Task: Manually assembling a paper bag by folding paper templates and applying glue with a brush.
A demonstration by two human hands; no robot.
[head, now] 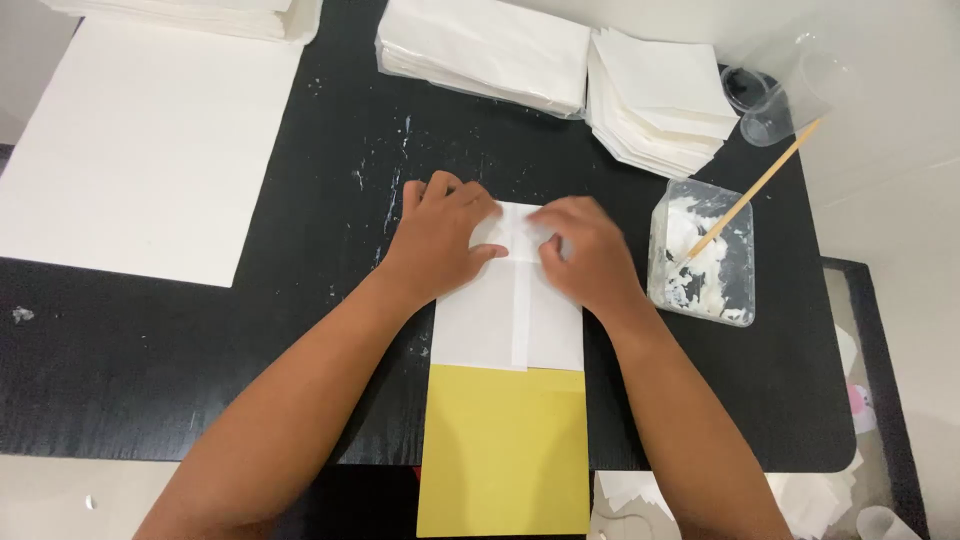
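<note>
A white folded paper piece [505, 320] with a lengthwise seam lies on the black table [180, 360], partly over a yellow card [505, 455] that hangs past the near edge. My left hand [440, 235] rests flat on the paper's upper left. At the paper's top right, my right hand [585, 250] presses down with bent fingers. Both hands hide the top edge of the paper.
A clear tub of white paste [705, 260] with a wooden stick [760, 185] stands right of my hands. Stacks of white paper [490, 45] and folded squares [660, 95] lie at the back, beside clear plastic cups [790, 95]. A large white sheet [140, 150] lies left.
</note>
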